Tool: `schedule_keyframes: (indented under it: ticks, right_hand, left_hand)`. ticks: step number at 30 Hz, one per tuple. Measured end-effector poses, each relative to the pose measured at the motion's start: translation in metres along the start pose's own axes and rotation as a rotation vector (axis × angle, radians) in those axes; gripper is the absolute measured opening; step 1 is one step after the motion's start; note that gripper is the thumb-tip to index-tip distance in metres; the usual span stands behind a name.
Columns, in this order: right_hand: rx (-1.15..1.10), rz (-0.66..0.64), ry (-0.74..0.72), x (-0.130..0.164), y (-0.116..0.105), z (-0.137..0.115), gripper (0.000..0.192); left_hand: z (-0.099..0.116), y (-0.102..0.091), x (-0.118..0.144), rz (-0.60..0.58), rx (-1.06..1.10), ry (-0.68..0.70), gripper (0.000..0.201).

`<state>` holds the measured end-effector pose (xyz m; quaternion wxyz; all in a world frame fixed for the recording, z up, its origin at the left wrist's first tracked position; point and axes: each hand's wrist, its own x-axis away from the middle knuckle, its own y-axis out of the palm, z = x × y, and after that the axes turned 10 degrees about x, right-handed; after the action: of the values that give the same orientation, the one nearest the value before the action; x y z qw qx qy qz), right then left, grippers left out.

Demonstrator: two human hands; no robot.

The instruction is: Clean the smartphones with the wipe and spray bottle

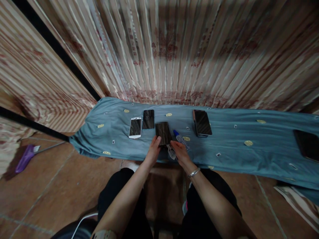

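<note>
Both my hands are on a dark, glossy phone [163, 132] in front of me. My left hand [154, 151] grips its lower left edge with the thumb on top, and my right hand [180, 153] pinches the lower right corner. Beside my right fingers lies a small clear bottle with a blue top [178, 136]. A greyish, partly see-through item [171, 152] sits under the phone's lower edge; its kind is unclear. Left of the held phone lie a white phone [135, 128] and a black phone [148, 119].
A stack of dark phones [203, 122] lies to the right on the blue-green cloth [231, 159] over the long table. Farther right is a black flat device [307, 144]. A striped curtain [169, 56] hangs behind. On the floor stands a purple dustpan-like object [25, 158].
</note>
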<state>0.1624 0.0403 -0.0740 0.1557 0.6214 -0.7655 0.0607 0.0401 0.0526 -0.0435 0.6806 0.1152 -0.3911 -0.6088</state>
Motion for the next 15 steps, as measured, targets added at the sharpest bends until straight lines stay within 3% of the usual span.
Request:
schedule_keyframes:
  ticks: [4,7,9,12,15]
  right_hand:
    - [0.058,-0.031,-0.035,-0.001,-0.003,0.002,0.053]
    - [0.079,-0.076,-0.037,-0.002,-0.004,0.002,0.051]
    - [0.089,-0.092,-0.034,-0.003,-0.006,0.002,0.047]
    - [0.095,-0.108,-0.029,-0.005,-0.008,0.004,0.041]
    - [0.153,-0.132,-0.081,-0.007,-0.012,0.006,0.037]
  left_hand:
    - [0.011,-0.014,0.001,0.051,-0.131,-0.002,0.035]
    - [0.018,-0.026,-0.003,0.006,-0.284,0.029,0.034]
    - [0.022,-0.032,-0.007,-0.037,-0.441,0.098,0.035]
    - [0.024,-0.039,-0.015,0.008,-0.649,0.264,0.036]
    - [0.021,-0.041,-0.023,0.03,-0.65,0.297,0.043]
